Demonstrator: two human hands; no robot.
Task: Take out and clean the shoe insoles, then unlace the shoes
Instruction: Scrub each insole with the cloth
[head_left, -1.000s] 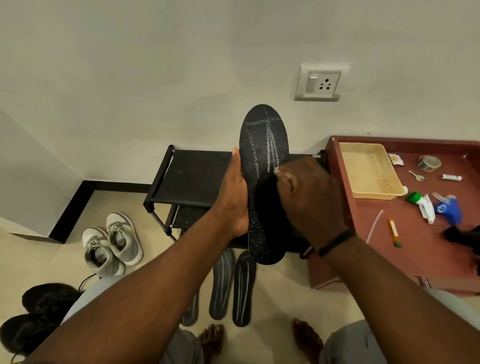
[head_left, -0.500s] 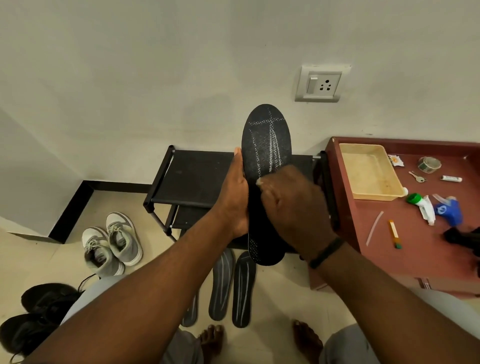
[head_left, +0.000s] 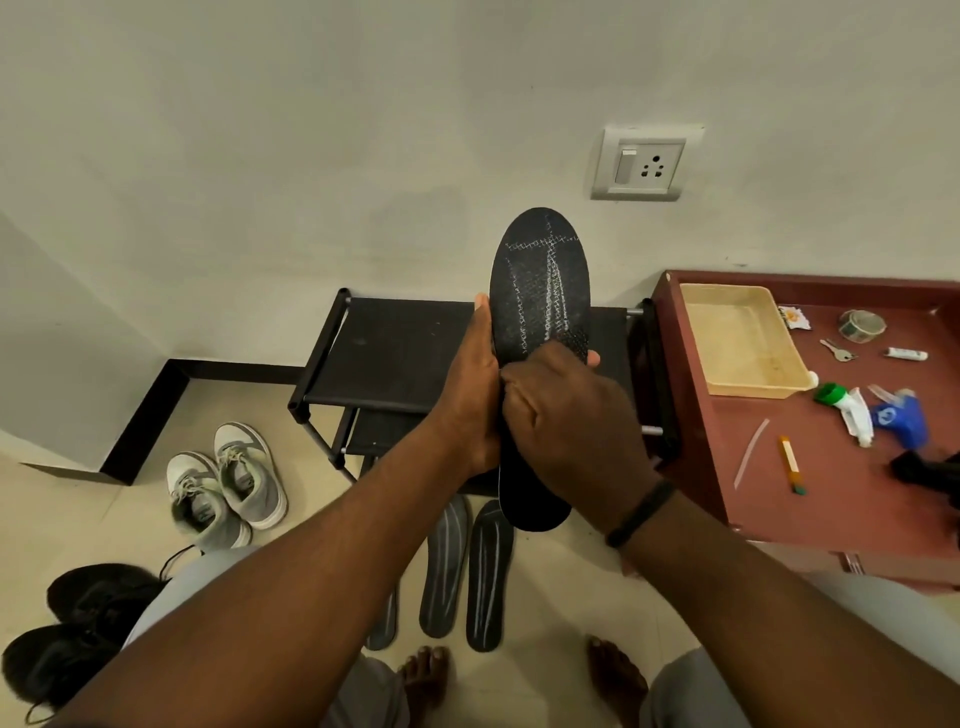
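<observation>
My left hand (head_left: 475, 395) holds a black insole (head_left: 540, 280) upright by its left edge, and one fingertip shows past the right edge. My right hand (head_left: 571, 421) is curled into a fist against the middle of the insole's face. It seems to pinch a small pale wipe, almost hidden by the fingers. Three more dark insoles (head_left: 444, 566) lie side by side on the floor below. A pair of grey sneakers (head_left: 228, 483) stands at the left, with their laces in. A pair of black shoes (head_left: 78, 639) sits at the lower left.
A low black shoe rack (head_left: 395, 353) stands against the wall behind the insole. To the right is a red table (head_left: 831, 493) with a beige tray (head_left: 743, 338), keys, tape, tubes and a blue tool. My bare feet (head_left: 426, 680) rest on the tiled floor.
My right hand has slid down and leftward across the insole's face, from its upper middle to the left edge by my left hand. The insole stays upright.
</observation>
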